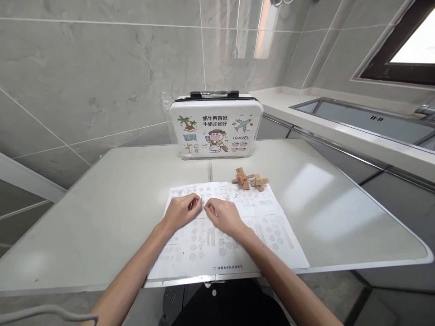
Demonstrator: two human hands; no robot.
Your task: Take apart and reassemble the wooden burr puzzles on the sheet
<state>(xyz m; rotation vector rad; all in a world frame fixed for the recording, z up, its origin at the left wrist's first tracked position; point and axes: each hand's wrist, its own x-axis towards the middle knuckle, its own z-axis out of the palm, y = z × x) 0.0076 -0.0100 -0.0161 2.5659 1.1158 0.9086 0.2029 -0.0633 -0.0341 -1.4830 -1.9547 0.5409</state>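
A printed instruction sheet (pixel 217 262) lies on the folding table, covered with small diagrams and lines of text. My left hand (pixel 181 209) rests on its upper left part, fingers curled in and thumb against the forefinger. Close beside it, a small gap apart, my right hand (pixel 224 213) also lies curled on the paper. Nothing shows in either hand. Beyond my right hand, at the sheet's far edge, sit two wooden burr puzzles: a darker brown one (pixel 242 179) and a smaller pale one (pixel 259 182). Neither hand touches them.
A white carry case (pixel 217 131) with cartoon prints, wrapped in clear plastic, stands upright at the back of the table (pixel 102 217). Grey tiled wall rises behind it. To the right is a counter with a sink (pixel 367 118). A grey cable (pixel 44 310) crosses the lower left corner.
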